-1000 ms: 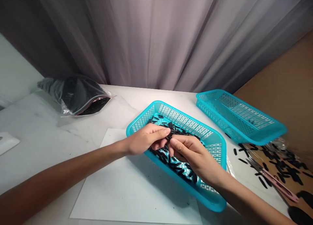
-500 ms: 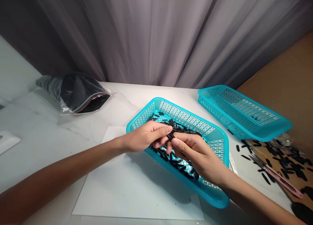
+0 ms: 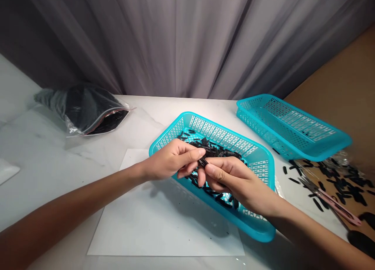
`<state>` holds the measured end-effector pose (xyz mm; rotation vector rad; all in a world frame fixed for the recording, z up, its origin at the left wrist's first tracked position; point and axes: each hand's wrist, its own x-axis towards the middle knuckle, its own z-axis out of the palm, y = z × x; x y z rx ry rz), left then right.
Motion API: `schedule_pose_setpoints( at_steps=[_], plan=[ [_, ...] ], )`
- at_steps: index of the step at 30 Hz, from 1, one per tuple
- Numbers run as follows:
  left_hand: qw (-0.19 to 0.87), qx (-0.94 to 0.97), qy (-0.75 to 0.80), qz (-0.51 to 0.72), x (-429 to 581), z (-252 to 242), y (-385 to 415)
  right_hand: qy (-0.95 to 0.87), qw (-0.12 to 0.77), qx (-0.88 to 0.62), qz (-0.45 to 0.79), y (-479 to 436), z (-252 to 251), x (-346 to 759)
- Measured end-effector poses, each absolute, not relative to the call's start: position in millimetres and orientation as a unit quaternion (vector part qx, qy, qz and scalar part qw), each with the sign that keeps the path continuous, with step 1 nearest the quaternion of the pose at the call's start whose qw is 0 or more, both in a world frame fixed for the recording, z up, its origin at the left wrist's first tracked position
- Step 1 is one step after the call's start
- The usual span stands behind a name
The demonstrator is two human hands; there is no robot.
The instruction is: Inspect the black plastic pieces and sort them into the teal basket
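Note:
Over a blue perforated plastic basket (image 3: 252,227), my two hands meet at a small black strip-like piece (image 3: 202,161). My left hand (image 3: 168,157) pinches its upper end between thumb and fingers. The thumb and fingers of my right hand (image 3: 234,178) are closed on the lower end. Fingers cover much of the piece, so its exact kind and whether it is one or more pieces are unclear. Many similar black pieces (image 3: 218,151) lie loose on the basket floor below the hands.
A white sheet (image 3: 140,227) lies partly under the basket. At the back left rests an open zip bag (image 3: 84,109) of black pieces. To the right are a second blue basket (image 3: 295,139), pink-handled scissors (image 3: 336,207) and scattered black pieces (image 3: 348,188). A grey curtain (image 3: 164,39) hangs behind.
The whole view has shifted slightly, so things sit a little higher in the picture. Both hands keep their pinch on the black piece, which is turned slightly between the fingers.

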<state>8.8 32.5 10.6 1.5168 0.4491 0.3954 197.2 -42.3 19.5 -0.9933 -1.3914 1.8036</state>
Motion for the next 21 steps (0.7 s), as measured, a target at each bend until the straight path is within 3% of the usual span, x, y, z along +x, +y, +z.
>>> schedule_pose_setpoints(
  at_steps=[11,21],
  plan=[
    [0.662,0.693,0.221,0.182,9.2,10.8,31.1,-0.498,0.32,-0.347,0.727,-41.7,17.2,199.8],
    [0.623,0.706,0.246,0.229,10.6,8.7,29.6,-0.305,0.294,-0.287,0.859,-37.6,18.0,201.8]
  ],
)
